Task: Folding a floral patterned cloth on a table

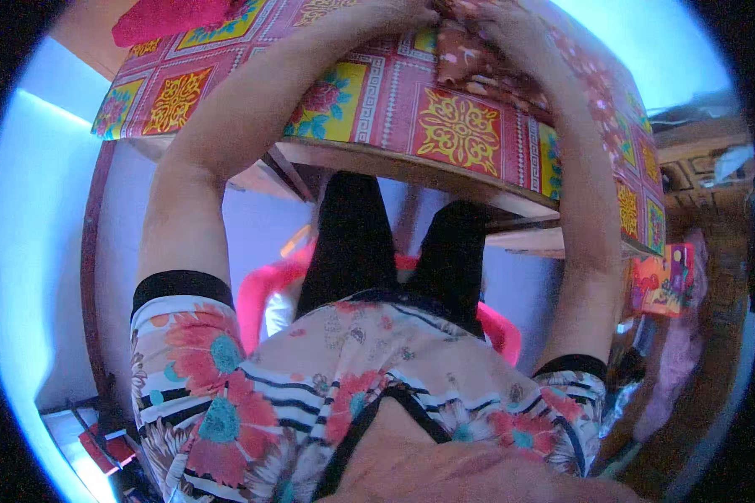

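Note:
A reddish-brown patterned cloth (469, 60) lies bunched on the table, near the top rim of the view. At its left edge is my left hand (415, 12), partly cut off by the frame. My right hand (509, 25) rests on or just over the same cloth, a short way right of the left one. Dim light and blur hide the fingertips, so whether either hand pinches the fabric cannot be told. More of the patterned cloth (594, 82) stretches to the right beyond my right forearm.
A printed tablecloth (459, 129) with red, yellow and pink squares covers the table. Bright pink fabric (163, 22) sits at the far left corner. My knees are under the table edge, above a pink chair (261, 295). An orange printed box (664, 280) stands right of the table.

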Demonstrator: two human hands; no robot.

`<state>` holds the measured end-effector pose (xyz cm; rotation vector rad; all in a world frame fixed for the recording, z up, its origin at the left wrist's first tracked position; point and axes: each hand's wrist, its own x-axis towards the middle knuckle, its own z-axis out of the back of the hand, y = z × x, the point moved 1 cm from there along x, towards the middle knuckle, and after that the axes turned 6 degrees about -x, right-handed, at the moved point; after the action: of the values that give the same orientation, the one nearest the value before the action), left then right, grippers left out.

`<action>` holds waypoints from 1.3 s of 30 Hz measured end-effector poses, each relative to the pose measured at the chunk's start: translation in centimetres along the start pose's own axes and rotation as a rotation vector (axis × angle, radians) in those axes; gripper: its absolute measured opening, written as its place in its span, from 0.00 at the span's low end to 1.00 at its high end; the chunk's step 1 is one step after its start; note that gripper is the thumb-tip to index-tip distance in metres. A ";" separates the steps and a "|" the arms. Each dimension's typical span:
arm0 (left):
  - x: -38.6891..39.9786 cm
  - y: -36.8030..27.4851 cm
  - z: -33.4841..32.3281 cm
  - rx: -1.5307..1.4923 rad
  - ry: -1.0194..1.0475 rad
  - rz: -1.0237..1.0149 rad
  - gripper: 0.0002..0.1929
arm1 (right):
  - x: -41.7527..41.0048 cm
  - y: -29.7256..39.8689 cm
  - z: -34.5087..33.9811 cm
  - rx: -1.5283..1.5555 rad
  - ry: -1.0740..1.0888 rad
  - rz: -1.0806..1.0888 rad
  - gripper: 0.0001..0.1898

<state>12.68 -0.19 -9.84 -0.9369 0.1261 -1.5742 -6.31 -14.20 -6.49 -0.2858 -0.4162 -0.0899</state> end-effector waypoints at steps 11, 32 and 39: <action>-0.4 -2.4 -0.3 0.295 -0.070 -0.142 0.15 | 0.6 1.5 -0.1 0.139 -0.163 -0.061 0.13; 0.9 3.0 -0.3 0.141 -0.263 -0.082 0.09 | -3.7 -10.1 -6.7 0.428 -0.214 -0.528 0.23; -0.7 7.7 4.1 -0.183 -0.402 -0.111 0.11 | -5.1 -13.0 -9.6 -0.435 -0.143 0.134 0.22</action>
<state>21.16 0.19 -11.82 -1.4066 -0.0683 -1.4603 -9.17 -29.32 -13.69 -0.7510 -0.5167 -0.0276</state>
